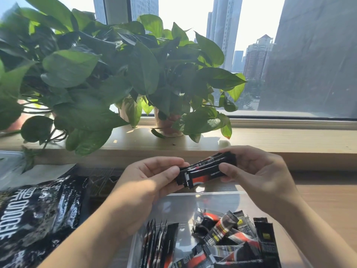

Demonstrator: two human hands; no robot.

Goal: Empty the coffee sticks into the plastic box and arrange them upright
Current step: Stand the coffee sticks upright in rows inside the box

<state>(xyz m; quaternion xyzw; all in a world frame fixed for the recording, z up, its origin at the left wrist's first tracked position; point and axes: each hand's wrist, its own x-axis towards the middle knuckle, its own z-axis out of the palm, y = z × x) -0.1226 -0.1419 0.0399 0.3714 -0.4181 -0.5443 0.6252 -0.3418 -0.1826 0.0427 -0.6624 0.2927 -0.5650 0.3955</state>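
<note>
A wide window fills the top of the frame, with high-rise towers beyond the glass. In front of it, pothos plants spread their big green leaves across the upper left and centre. They stand on a pale wooden sill that runs the full width of the picture. Below the sill, a wooden table shows at the right edge.

At the lower left, a large black coffee bag with white lettering lies flat and crumpled. At the bottom centre sits the clear plastic box, its far rim just under the hands. Inside the box, against its left side, a row of coffee sticks stands upright on edge. On the right side a loose pile of sticks lies jumbled at all angles, with two sticks upright at the far right.

Both forearms reach in from the bottom edge. The left hand and the right hand are in the middle of the frame, above the far rim of the box. Each has thumb and fingers curled round one end of a small bundle of black-and-red sticks. The bundle is held roughly level between the hands, tilted up toward the right.
</note>
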